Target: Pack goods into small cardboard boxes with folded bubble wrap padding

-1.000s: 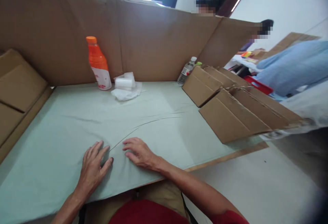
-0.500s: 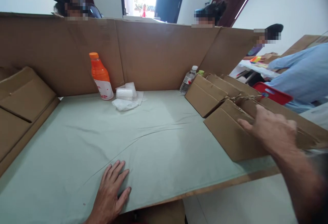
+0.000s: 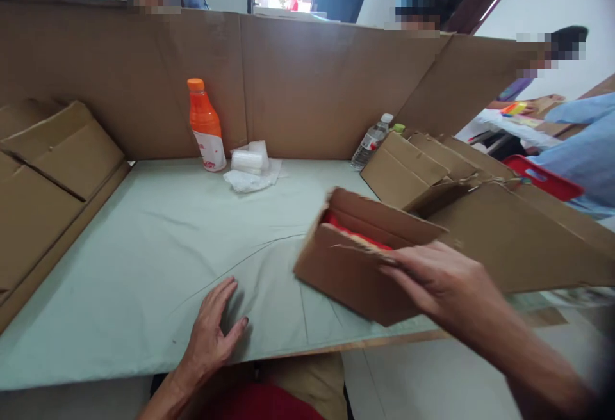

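Your left hand (image 3: 211, 333) lies flat and released on the green-covered table (image 3: 120, 266). To its right, near the table's front edge, a small open cardboard box (image 3: 346, 273) tilts, with something red (image 3: 350, 233) inside, mostly hidden. Your right hand (image 3: 439, 282) grasps its near wall. The box is probably light, with thin walls that buckle, so a folded corner seems the safer hold. Your right thumb is hidden.

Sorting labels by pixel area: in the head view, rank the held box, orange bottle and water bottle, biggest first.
1. held box, though it is nearest the camera, which enlarges it.
2. orange bottle.
3. water bottle, partly hidden by a carton, so its full size is unsure.
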A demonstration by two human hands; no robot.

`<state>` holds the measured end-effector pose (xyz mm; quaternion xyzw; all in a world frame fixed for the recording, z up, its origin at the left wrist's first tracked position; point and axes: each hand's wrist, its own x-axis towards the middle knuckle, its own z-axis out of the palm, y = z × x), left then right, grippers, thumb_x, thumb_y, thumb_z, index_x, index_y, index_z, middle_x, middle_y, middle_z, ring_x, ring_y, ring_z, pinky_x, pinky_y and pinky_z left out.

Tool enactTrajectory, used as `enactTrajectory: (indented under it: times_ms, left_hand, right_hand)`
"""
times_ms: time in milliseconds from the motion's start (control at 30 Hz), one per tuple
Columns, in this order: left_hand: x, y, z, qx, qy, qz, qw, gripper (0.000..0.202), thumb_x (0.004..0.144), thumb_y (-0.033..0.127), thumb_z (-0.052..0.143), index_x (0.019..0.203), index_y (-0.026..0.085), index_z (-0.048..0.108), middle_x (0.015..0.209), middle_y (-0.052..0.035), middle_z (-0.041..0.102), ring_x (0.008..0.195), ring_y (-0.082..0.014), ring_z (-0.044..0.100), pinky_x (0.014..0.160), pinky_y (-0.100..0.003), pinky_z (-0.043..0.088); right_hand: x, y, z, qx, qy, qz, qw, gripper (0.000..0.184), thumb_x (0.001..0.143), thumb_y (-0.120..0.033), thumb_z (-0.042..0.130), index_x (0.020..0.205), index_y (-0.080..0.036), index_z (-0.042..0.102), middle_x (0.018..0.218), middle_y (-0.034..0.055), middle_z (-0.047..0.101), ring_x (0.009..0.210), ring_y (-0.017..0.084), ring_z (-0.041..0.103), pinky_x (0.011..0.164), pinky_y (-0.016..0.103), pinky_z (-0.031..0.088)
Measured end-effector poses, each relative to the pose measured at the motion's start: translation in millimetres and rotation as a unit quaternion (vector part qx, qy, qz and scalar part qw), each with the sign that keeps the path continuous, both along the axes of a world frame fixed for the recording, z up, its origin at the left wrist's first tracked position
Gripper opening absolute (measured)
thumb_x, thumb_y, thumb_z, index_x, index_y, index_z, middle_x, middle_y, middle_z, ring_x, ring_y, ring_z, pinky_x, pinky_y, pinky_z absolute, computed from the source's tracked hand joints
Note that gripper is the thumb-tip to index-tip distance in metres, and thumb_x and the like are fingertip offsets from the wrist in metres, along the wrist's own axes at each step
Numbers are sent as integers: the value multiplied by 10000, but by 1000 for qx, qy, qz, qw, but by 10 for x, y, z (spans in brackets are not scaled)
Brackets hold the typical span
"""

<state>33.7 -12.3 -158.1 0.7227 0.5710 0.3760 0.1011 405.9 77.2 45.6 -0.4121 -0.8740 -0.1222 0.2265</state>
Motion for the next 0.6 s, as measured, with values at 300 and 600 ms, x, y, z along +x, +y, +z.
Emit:
enactTrajectory:
  times_ms: [300,600]
  left_hand:
    - [-187,-71,340,-96,-113,77,986,352,824,492,670,1035,213,633,1032,-88,702,980,-277,686,868,-409,587]
    - [-86,42,272,-185,-153,119,963,323,715,537,705,755,228,618,763,-61,678,838,-304,685,806,-448,582]
  right_hand:
    - [-402,-274,170,-18,275,4,961,154,892,-281,723,1043,-299,749,990,25,782,920,212,729,917,429,558]
    - [-73,-594,-983,-346,244,-94,901,510,856,-499,700,1282,-218,681,1171,115,759,953,256,745,803,371,632]
